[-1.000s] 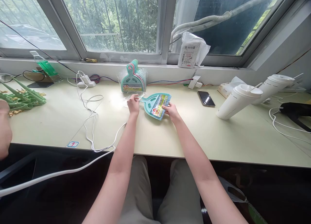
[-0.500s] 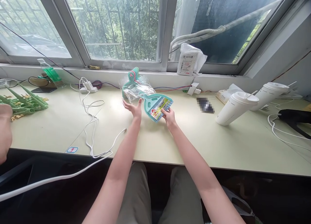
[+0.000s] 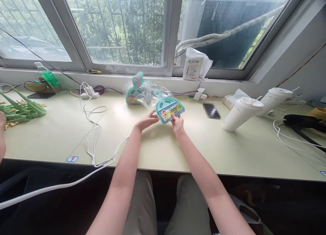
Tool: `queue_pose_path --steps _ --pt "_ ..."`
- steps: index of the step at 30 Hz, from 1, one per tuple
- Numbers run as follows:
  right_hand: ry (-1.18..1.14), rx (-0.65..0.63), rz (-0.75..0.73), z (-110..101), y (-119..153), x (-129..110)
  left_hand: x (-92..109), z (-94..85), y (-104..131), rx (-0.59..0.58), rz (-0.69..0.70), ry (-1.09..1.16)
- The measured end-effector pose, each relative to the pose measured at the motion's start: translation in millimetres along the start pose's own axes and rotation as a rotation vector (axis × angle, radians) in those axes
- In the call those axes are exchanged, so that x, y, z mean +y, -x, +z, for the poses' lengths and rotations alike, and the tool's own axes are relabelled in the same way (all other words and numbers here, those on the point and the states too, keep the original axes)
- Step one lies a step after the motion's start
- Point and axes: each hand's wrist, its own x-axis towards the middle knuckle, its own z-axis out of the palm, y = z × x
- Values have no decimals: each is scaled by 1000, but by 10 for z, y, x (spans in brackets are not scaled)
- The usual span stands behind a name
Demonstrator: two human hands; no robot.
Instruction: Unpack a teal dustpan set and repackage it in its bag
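I hold a small teal plastic dustpan-and-brush set with a colourful paper label [image 3: 168, 108] tilted up just above the pale green surface [image 3: 178, 146], its looped handle pointing to about eleven o'clock and its wide ribbed edge toward me. My right hand [image 3: 177, 122] pinches that lower edge at the label, thumb on top, fingers closed on it. My left hand [image 3: 147, 120] sits just to the nine o'clock side of the set with its fingers loosely curled; its fingertips come up against the set's lower left corner, though I cannot tell if they truly grip it.

The set looks light and stiff, thin moulded plastic that should not bend, so I judge that a two-finger pinch carries it easily. The glossy label and smooth shell may be a little slippery; the firmer places to take hold seem to be the rim of the wide edge or the loop of the handle.

Behind it, at twelve o'clock, a crumpled clear plastic wrapper [image 3: 150, 94] lies against a bagged stack of more teal and pink dustpan sets [image 3: 137, 91] leaning by the window sill. A white cable [image 3: 93, 126] snakes across the surface at nine o'clock, and two white lidded paper cups [image 3: 241, 113] lie tipped at three o'clock.
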Motion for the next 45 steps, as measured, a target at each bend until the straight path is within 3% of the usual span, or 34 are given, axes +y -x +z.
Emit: queue_pose_path --steps 3,7,9,14,20,25,30,35,41,45 --pt "-9 -34 10 -15 -22 -26 51 -81 55 -44 -37 98" --pt "82 -119 32 2 -36 -46 117 -100 40 210 200 293" --pt "129 -158 30 30 -25 -46 127 -51 13 287 227 260" --pt "164 -204 -13 97 35 -40 81 111 -43 239 124 146" --pt "80 -87 -47 97 42 -105 66 232 -65 167 184 168" --pt "203 -221 79 28 -7 -301 26 223 -79 193 108 127" --pt "374 -324 200 -10 -32 -402 28 182 -103 268 134 147" --pt "296 -230 49 67 9 -278 62 296 -106 259 262 149" --pt "247 -46 -45 104 83 -177 -60 431 -167 175 163 175" --pt "147 -49 7 109 103 -204 -91 476 -194 176 159 204"
